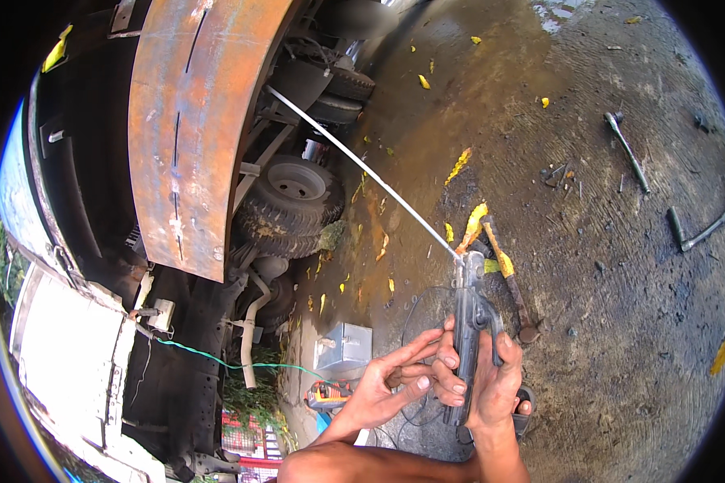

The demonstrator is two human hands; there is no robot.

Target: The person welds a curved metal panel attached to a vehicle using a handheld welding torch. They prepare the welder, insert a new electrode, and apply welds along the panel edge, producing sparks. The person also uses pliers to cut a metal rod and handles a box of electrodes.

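My right hand (495, 386) grips a grey welding electrode holder (467, 322) by its handle. A long thin welding rod (362, 165) runs from the holder's jaw up and left toward the underside of a truck. My left hand (395, 382) is beside the holder, fingers spread, fingertips touching the handle and my right fingers. A dark cable trails from the holder down past my wrists.
A rusty curved mudguard (193, 121) hangs over the truck's spare wheel (294, 205). A small grey metal box (344, 348) and an orange tool (329, 394) lie on the wet concrete. A hammer (507, 278), a wrench (627, 149) and an L-shaped bar (697, 229) lie to the right.
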